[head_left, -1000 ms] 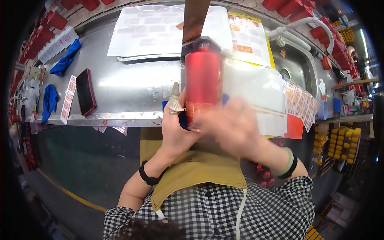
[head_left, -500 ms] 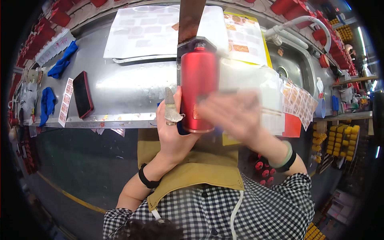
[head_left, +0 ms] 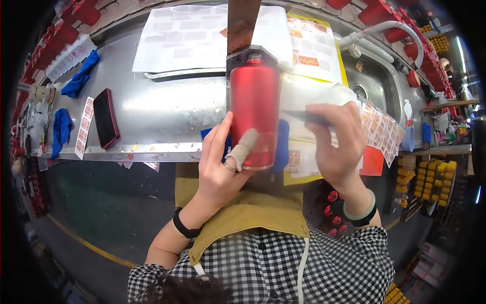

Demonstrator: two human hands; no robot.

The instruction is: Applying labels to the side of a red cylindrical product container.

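A red bottle or canister (head_left: 253, 104) lies lengthwise before me, its narrow neck at the far end against a dark angular holder (head_left: 253, 52). My left hand (head_left: 221, 164) is wrapped round its lower left side. One finger of that hand wears a pale cloth finger cover (head_left: 244, 147), which rests on the red surface. Off to the bottle's right, my right hand (head_left: 340, 144) is raised and pinches a thin dark flat piece (head_left: 310, 116), smeared by motion. Blue cloth (head_left: 282, 144) shows beside the bottle.
White sheets with printed labels (head_left: 314, 48) lie at the back and right, near a sink (head_left: 372, 86). A phone (head_left: 105, 119), a label strip (head_left: 84, 127) and blue cloths (head_left: 62, 130) are at left. A brown upright bar (head_left: 243, 25) rises behind the holder.
My right hand has moved right, away from the bottle. The left hand's covered finger has swung onto the bottle, and the gold patch near its base no longer shows.
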